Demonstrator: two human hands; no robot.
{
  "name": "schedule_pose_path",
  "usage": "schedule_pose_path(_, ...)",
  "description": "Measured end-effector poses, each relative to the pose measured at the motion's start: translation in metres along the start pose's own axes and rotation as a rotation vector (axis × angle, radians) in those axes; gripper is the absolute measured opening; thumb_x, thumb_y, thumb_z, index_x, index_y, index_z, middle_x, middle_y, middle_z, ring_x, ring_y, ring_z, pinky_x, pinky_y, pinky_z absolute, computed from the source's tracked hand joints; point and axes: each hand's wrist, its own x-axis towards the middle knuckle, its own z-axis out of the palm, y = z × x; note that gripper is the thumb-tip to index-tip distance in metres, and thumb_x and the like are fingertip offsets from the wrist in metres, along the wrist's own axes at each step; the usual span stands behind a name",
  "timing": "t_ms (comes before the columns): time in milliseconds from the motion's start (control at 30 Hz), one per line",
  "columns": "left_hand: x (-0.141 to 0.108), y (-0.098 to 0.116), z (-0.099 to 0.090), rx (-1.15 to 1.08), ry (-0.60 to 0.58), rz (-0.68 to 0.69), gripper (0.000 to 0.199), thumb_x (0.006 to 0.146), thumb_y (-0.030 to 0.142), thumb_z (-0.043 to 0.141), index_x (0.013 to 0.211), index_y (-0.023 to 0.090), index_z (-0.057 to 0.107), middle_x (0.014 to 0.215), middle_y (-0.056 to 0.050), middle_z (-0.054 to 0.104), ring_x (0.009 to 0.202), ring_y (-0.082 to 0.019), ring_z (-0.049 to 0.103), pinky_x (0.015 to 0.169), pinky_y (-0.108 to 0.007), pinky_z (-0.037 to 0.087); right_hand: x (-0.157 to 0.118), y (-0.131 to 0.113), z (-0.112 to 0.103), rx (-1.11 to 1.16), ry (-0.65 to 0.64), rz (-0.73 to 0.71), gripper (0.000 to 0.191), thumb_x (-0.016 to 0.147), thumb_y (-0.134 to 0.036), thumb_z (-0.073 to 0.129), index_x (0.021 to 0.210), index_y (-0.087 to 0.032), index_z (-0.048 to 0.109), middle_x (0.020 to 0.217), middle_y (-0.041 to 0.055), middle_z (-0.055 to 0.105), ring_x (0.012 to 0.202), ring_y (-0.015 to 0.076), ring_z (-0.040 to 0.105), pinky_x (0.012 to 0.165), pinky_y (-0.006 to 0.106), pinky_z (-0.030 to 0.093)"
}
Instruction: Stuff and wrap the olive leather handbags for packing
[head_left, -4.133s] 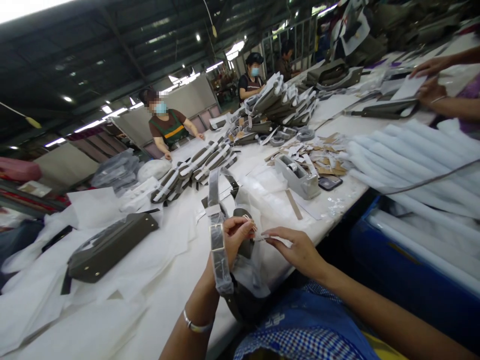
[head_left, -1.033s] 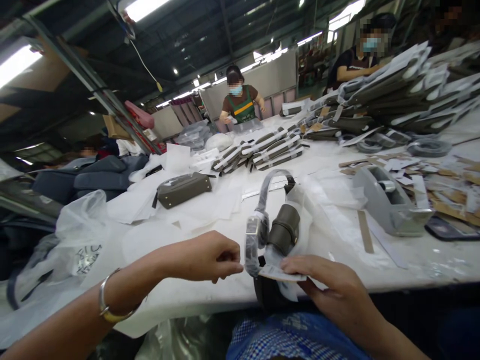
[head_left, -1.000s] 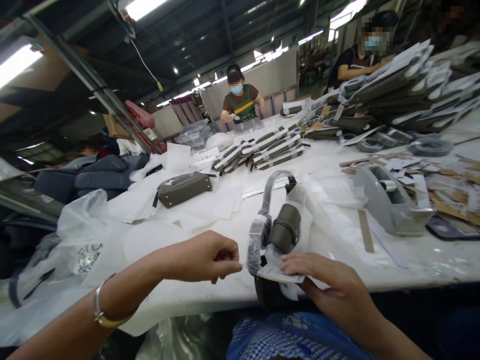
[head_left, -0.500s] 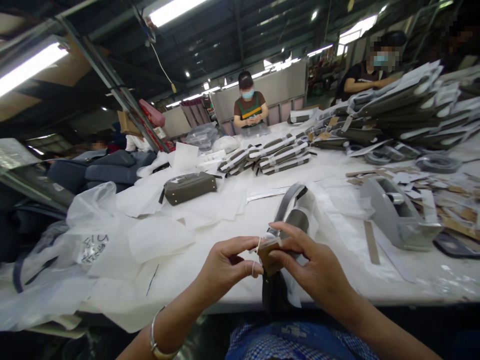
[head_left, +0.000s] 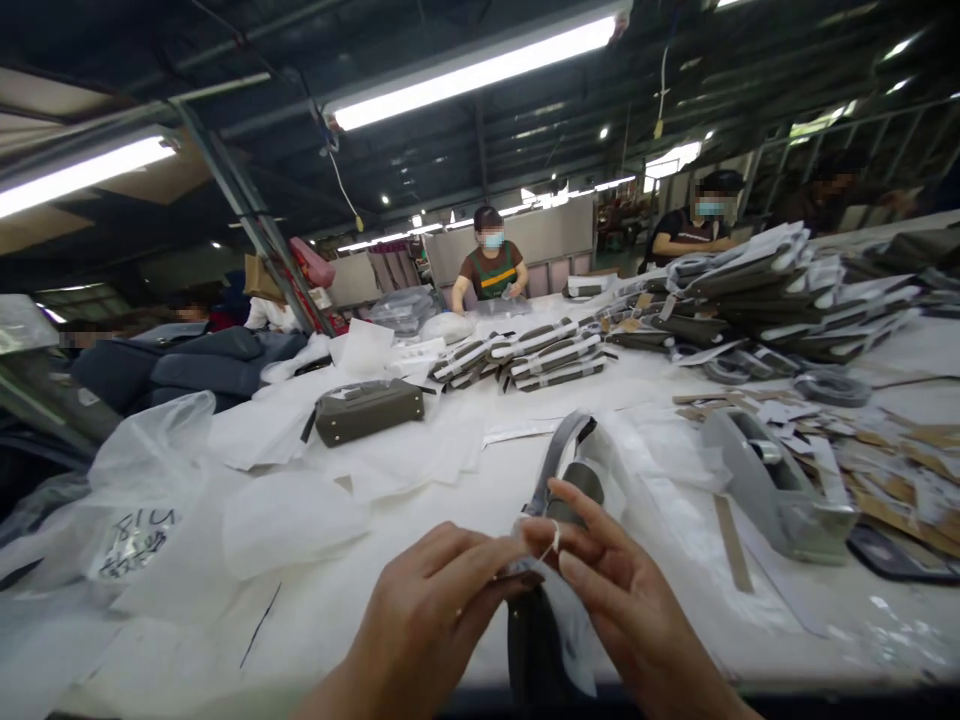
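Near the table's front edge, my left hand (head_left: 439, 595) is closed on a brown card tag (head_left: 525, 579), mostly hidden under its fingers. A thin white string (head_left: 556, 540) runs from the tag to my right hand (head_left: 630, 590), which pinches it between thumb and fingers with the index finger stretched out. Beneath and behind both hands is a dark olive bag (head_left: 531, 640), its lower end hanging toward me. Its grey-wrapped strap (head_left: 559, 455) arches up beyond my fingers. Clear plastic film (head_left: 574, 650) lies along the bag's right side.
A tape dispenser (head_left: 780, 490) and a phone (head_left: 900, 553) stand to the right, near scattered card scraps (head_left: 900, 450). Wrapped bags (head_left: 795, 290) pile up at the back right. One olive bag (head_left: 367, 410) and plastic sheets (head_left: 150, 500) lie left. Co-workers sit beyond.
The tag has passed from my right fingers to my left hand. The string, earlier around my left fingers, is now at my right fingers. The view has tilted up slightly.
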Motion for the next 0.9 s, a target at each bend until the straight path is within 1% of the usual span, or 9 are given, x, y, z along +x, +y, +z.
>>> schedule_pose_path(167, 0.000, 0.006, -0.008, -0.061, 0.253, -0.216, 0.017, 0.080, 0.020, 0.077, 0.095, 0.027, 0.072, 0.082, -0.001, 0.071, 0.071, -0.016, 0.064, 0.066, -0.026, 0.052, -0.008, 0.015, -0.006, -0.235, 0.068, -0.041, 0.037, 0.091, -0.034, 0.064, 0.127, -0.029, 0.059, 0.107, 0.0067, 0.073, 0.109, 0.0241, 0.067, 0.104, 0.044, 0.050)
schedule_pose_path(300, 0.001, 0.016, -0.016, -0.114, 0.322, -0.053, 0.023, 0.079, 0.009, 0.075, 0.095, 0.025, 0.070, 0.084, -0.001, 0.072, 0.078, -0.017, 0.066, 0.072, -0.030, 0.055, -0.011, 0.041, -0.006, -0.689, -0.051, -0.204, 0.052, 0.085, -0.027, 0.069, 0.135, -0.029, 0.056, 0.140, 0.0085, 0.056, 0.131, 0.0269, 0.051, 0.114, 0.046, 0.040)
schedule_pose_path(533, -0.005, 0.054, -0.009, -0.064, -0.420, 0.394, 0.013, 0.097, 0.022, 0.055, 0.105, 0.024, 0.065, 0.088, 0.000, 0.074, 0.070, -0.012, 0.066, 0.074, -0.020, 0.056, -0.002, 0.075, -0.002, -0.830, -0.068, -0.351, 0.062, 0.087, -0.019, 0.062, 0.146, -0.028, 0.044, 0.149, 0.0070, 0.047, 0.139, 0.0234, 0.043, 0.117, 0.043, 0.037)
schedule_pose_path(633, -0.020, 0.043, 0.003, -0.178, -0.448, 0.369, 0.014, 0.096, 0.019, 0.056, 0.107, 0.021, 0.066, 0.084, -0.002, 0.074, 0.070, -0.013, 0.067, 0.079, -0.022, 0.056, -0.003, 0.073, -0.005, -0.847, -0.057, -0.331, 0.063, 0.087, -0.025, 0.066, 0.146, -0.026, 0.045, 0.148, 0.0089, 0.049, 0.138, 0.0244, 0.045, 0.116, 0.043, 0.039)
schedule_pose_path(667, -0.029, 0.033, 0.008, -0.232, -0.378, 0.298, 0.017, 0.096, 0.019, 0.057, 0.110, 0.021, 0.065, 0.087, -0.003, 0.075, 0.076, -0.014, 0.068, 0.083, -0.024, 0.056, -0.005, 0.070, -0.007, -0.851, -0.061, -0.326, 0.063, 0.086, -0.027, 0.068, 0.146, -0.026, 0.045, 0.148, 0.0095, 0.049, 0.137, 0.0248, 0.046, 0.115, 0.043, 0.040)
schedule_pose_path(733, -0.052, 0.005, 0.022, -0.343, 0.078, 0.042, 0.023, 0.095, 0.040, 0.057, 0.107, 0.023, 0.067, 0.089, -0.006, 0.074, 0.082, -0.020, 0.069, 0.080, -0.031, 0.058, -0.011, 0.067, -0.014, -0.856, -0.061, -0.341, 0.061, 0.086, -0.028, 0.068, 0.144, -0.024, 0.048, 0.147, 0.0104, 0.050, 0.135, 0.0253, 0.048, 0.113, 0.042, 0.043)
schedule_pose_path(800, -0.077, -0.025, 0.045, -0.357, 0.563, -0.457, 0.028, 0.096, 0.046, 0.054, 0.106, 0.025, 0.069, 0.098, -0.006, 0.073, 0.088, -0.020, 0.069, 0.080, -0.029, 0.058, -0.017, 0.067, -0.027, -0.856, -0.028, -0.402, 0.051, 0.088, -0.026, 0.066, 0.138, -0.023, 0.055, 0.141, 0.0103, 0.057, 0.130, 0.0241, 0.055, 0.108, 0.037, 0.047)
schedule_pose_path(833, -0.088, -0.039, 0.059, -0.434, 0.610, -0.666, 0.033, 0.092, 0.053, 0.057, 0.109, 0.027, 0.069, 0.108, -0.007, 0.071, 0.093, -0.021, 0.068, 0.082, -0.031, 0.058, -0.020, 0.069, -0.036, -0.861, 0.005, -0.435, 0.044, 0.089, -0.024, 0.064, 0.132, -0.024, 0.060, 0.136, 0.0095, 0.061, 0.125, 0.0228, 0.059, 0.106, 0.033, 0.050)
schedule_pose_path(900, -0.102, -0.060, 0.091, -0.661, 0.425, -0.911, 0.051, 0.078, 0.066, 0.067, 0.109, 0.025, 0.071, 0.118, -0.013, 0.068, 0.101, -0.030, 0.067, 0.083, -0.040, 0.059, -0.025, 0.078, -0.055, -0.884, 0.098, -0.480, 0.030, 0.089, -0.020, 0.062, 0.118, -0.024, 0.069, 0.121, 0.0068, 0.070, 0.114, 0.0203, 0.066, 0.099, 0.027, 0.053)
